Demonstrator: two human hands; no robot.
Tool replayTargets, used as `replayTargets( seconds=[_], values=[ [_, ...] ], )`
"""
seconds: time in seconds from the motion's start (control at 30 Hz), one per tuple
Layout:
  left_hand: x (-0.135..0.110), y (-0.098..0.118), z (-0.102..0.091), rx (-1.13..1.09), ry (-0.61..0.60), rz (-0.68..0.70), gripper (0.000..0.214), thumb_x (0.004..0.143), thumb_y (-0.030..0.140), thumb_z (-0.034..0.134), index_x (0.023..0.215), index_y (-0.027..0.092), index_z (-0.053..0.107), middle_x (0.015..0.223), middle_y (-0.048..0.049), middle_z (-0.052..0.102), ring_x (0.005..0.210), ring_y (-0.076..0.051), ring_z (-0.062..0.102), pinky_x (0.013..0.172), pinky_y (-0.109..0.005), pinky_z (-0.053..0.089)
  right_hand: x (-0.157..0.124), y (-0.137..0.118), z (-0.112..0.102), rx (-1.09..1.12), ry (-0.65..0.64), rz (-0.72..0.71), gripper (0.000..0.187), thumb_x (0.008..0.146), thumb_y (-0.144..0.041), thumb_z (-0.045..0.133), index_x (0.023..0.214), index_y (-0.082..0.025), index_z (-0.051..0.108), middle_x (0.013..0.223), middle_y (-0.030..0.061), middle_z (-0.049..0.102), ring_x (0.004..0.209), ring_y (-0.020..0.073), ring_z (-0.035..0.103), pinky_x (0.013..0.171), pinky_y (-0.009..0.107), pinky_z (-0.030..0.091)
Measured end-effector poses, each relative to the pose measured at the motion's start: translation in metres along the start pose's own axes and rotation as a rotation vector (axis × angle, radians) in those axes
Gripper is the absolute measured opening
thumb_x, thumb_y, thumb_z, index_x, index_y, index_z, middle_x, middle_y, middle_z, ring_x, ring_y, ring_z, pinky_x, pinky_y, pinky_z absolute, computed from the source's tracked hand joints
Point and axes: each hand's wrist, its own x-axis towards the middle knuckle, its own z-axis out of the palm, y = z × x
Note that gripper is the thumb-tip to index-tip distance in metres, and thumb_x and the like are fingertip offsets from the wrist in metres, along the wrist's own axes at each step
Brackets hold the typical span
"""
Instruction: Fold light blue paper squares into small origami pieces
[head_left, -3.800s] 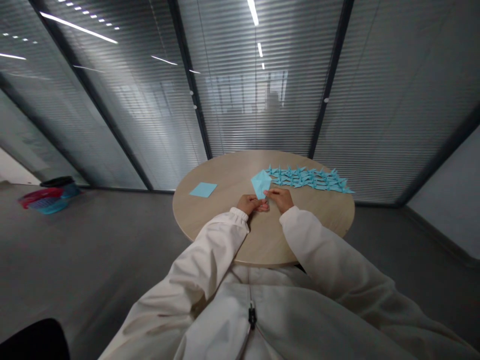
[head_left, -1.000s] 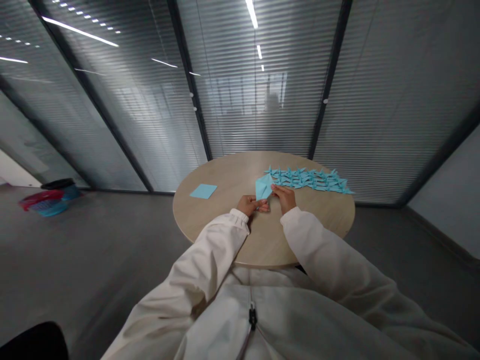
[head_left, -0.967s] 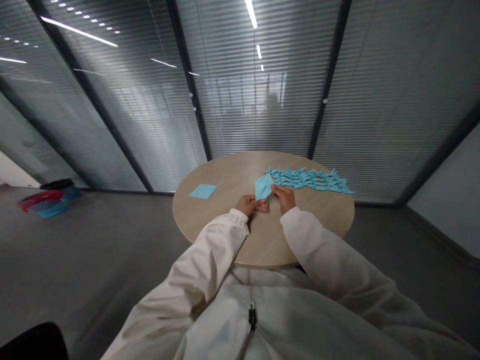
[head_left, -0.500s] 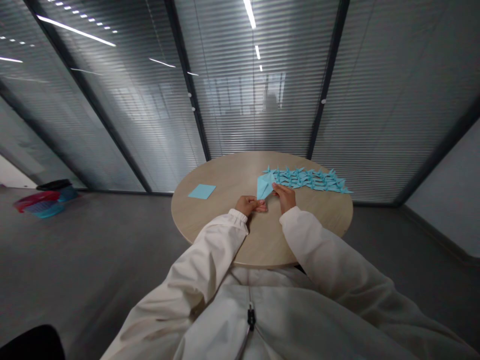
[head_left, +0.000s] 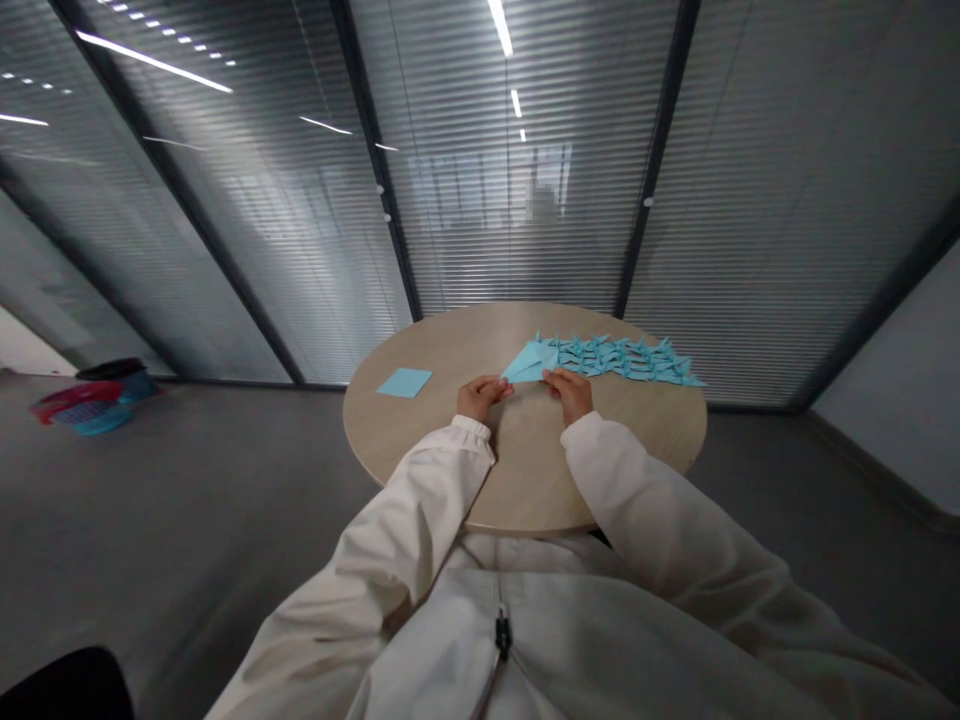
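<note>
Folded paper [head_left: 531,362], tabletop [head_left: 450,440]: I am touching it, left grip [head_left: 480,397] at 8 o'clock, right grip [head_left: 571,391] at 4; I cannot tell if clamped.

Matt blue paper [head_left: 530,364], wood-look table [head_left: 450,420]

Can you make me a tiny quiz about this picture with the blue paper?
1. True or false: the flat blue square lies left of the left hand.
2. What does the right hand touch? A) a cup B) the pointed blue paper C) a pen
3. Fill in: the folded paper shapes lie in rows on the ____ table.
Key: 1 true; 2 B; 3 round.
</note>
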Motion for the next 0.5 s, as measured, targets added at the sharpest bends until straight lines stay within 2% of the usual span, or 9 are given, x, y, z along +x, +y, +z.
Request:
replayTargets(
  seconds=[0.13,0.27,0.37,0.43,0.5],
  values=[
    [0.0011,0.0044,-0.002,-0.031,0.126,0.098,0.043,0.047,0.034,0.08,0.078,0.008,0.065,0.067,-0.0047,0.066,0.064,-0.014,0.064,0.07,-0.028,0.052,-0.0035,0.002,0.0033,-0.082,-0.13,0.028,0.028,0.052,-0.04,0.071,0.057,-0.015,0.06,0.056,-0.001,0.06,0.061,0.0146,0.056,0.058,0.026,0.042],
    [0.0004,0.0063,-0.0008,0.06,0.127,0.144,0.052,0.046,0.033,0.08,0.091,0.009,0.065,0.06,0.0019,0.061,0.056,-0.009,0.058,0.065,-0.024,0.051,-0.0073,0.0074,0.009,-0.044,-0.278,0.094,0.036,0.048,-0.034,0.074,0.076,-0.014,0.065,0.072,0.0044,0.068,0.067,0.0188,0.061,0.066,0.032,0.047],
    [-0.0007,0.0064,0.0004,0.112,0.091,0.175,0.054,0.048,0.031,0.079,0.095,0.009,0.064,0.049,0.0073,0.051,0.049,-0.005,0.051,0.061,-0.021,0.049,-0.0091,0.0077,0.0097,-0.065,-0.308,0.023,0.05,0.05,-0.03,0.074,0.096,-0.015,0.062,0.08,0.0053,0.068,0.07,0.0192,0.062,0.068,0.033,0.048],
    [-0.0012,0.0059,0.0009,0.133,0.084,0.183,0.054,0.049,0.029,0.079,0.096,0.01,0.063,0.044,0.01,0.043,0.045,-0.004,0.045,0.057,-0.019,0.046,-0.0094,0.0053,0.008,-0.107,-0.284,-0.054,0.064,0.054,-0.028,0.072,0.114,-0.019,0.054,0.083,0.0036,0.068,0.071,0.0183,0.062,0.068,0.032,0.049],
    [-0.0015,0.0047,0.0014,0.154,0.072,0.173,0.055,0.049,0.028,0.079,0.098,0.01,0.062,0.043,0.0111,0.04,0.042,-0.003,0.041,0.052,-0.018,0.043,-0.0092,0.002,0.0061,-0.119,-0.299,-0.131,0.068,0.058,-0.026,0.07,0.122,-0.022,0.049,0.089,0.0034,0.066,0.077,0.0175,0.062,0.072,0.031,0.049]
  ],
)
